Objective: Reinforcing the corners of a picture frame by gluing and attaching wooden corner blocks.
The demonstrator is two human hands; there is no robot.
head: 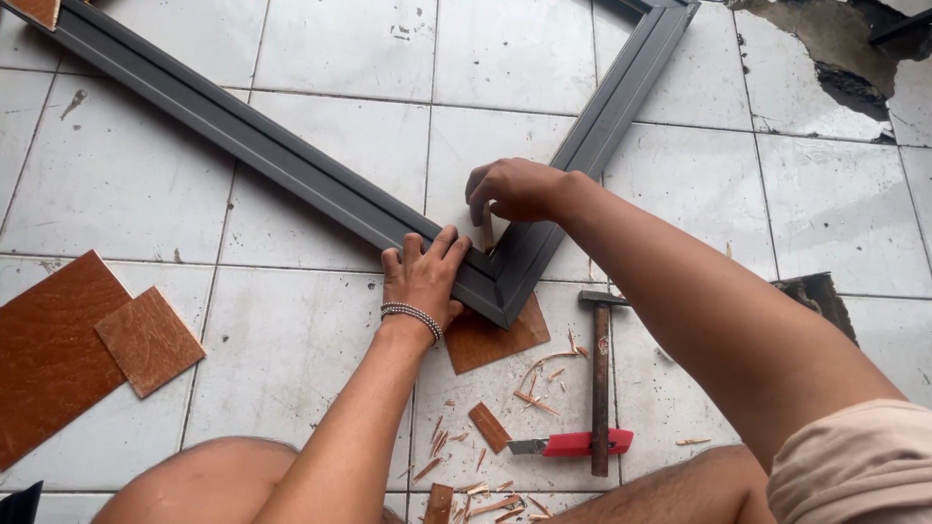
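Crouching over the white tiled floor [320, 349], the person reaches both arms forward to the near corner of a grey frame [291, 165] that lies flat on the tiles, its two rails meeting in a mitred joint just past the wrists. The left hand [424, 277] lies palm down on the left rail beside the corner, fingers spread and flat, gripping nothing, a beaded bracelet [412, 315] around the wrist and the forearm running straight back toward the knee. The right arm comes in from the right, bent at the elbow, wrist cocked downward; the right hand [515, 189] curls over the inside of the corner with its fingers pinched on a small brown wood sliver [487, 231] held upright against the joint. A reddish-brown board piece [495, 340] sits under the corner, partly covered by the frame. On the floor nearer the person, a hammer [600, 378] lies with its handle crossing a red utility knife [573, 444], among scattered wood shavings [485, 475]. Two more brown panels [87, 349] lie well apart to the left.
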